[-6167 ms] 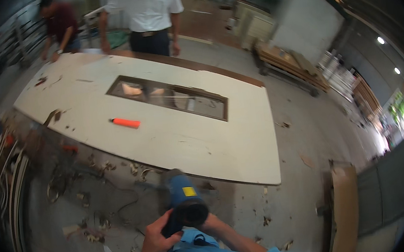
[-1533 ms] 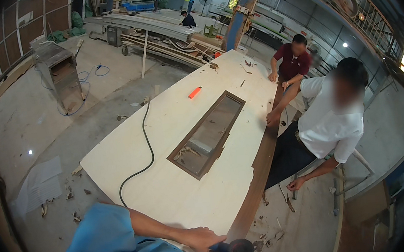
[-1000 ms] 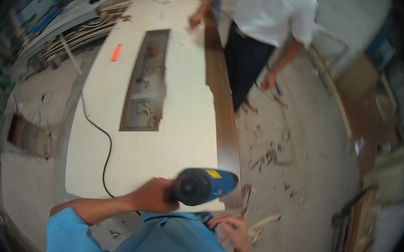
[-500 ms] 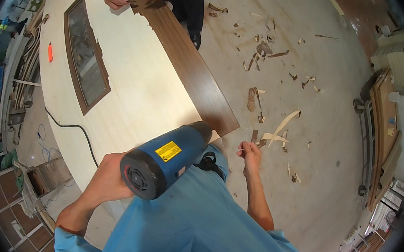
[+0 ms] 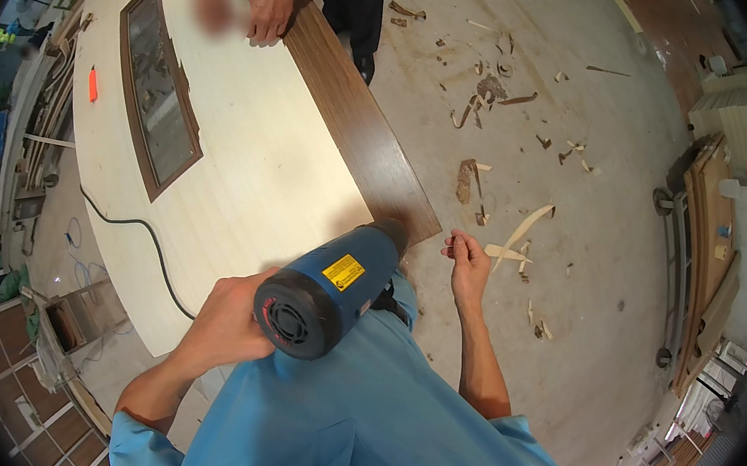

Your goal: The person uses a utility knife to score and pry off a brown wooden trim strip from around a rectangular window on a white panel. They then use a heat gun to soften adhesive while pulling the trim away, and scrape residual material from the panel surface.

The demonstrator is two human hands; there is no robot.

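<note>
My left hand (image 5: 224, 326) is wrapped round a blue and black heat gun (image 5: 334, 287), its grip hidden beneath the body. The dark nozzle points at the near end of a brown wood-grain strip (image 5: 374, 155) along the right edge of a pale door panel (image 5: 255, 145). Just right of that strip's near corner is my right hand (image 5: 466, 269), its fingers curled together at the tips; whatever they pinch is too small to make out. At the far end, another person's hand (image 5: 272, 7) presses on the strip, and their other hand is blurred.
A brown-framed glass pane (image 5: 160, 92) is set in the panel, with an orange tool (image 5: 92, 84) left of it. A black cord (image 5: 151, 234) crosses the near left. Curled offcuts (image 5: 519, 231) litter the concrete floor. Boards on a trolley (image 5: 702, 244) stand at right.
The heat gun and my left hand have shifted slightly right. My right hand has risen slightly. The other person's right-side hand has moved nearer along the strip and now lies flatter on it.
</note>
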